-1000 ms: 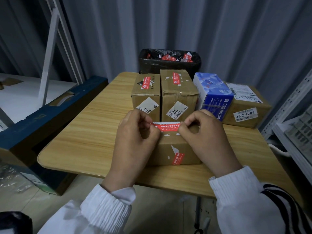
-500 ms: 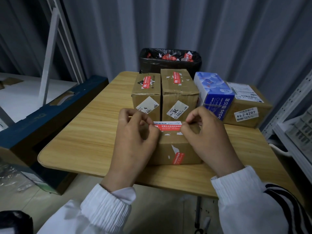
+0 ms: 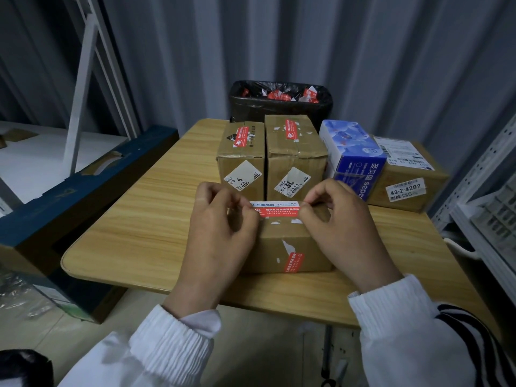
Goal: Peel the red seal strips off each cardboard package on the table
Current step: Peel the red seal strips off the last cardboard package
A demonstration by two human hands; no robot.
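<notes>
**Item:** low brown cardboard package [image 3: 290, 247], lying at the near edge of the light wooden table [image 3: 145, 233]; taken as reference.
- Across its far top edge: red-and-white seal strip [image 3: 279, 212]. The left hand [image 3: 220, 241] pinched the strip's left end and the right hand [image 3: 346, 230] its right end, probably to work the ends loose for peeling.
- On its front face: second red seal strip [image 3: 293, 262], untouched.
- Directly behind it: narrow upright brown cardboard package [image 3: 241, 169] and wider upright brown cardboard package [image 3: 296, 163], each sealed red on top, seemingly awaiting their turn.
- Behind it, rightward: blue tissue box [image 3: 351, 160].
- Farthest behind it: black lined bin [image 3: 279, 110] holding red scraps, likely placed there to receive peeled strips.
</notes>
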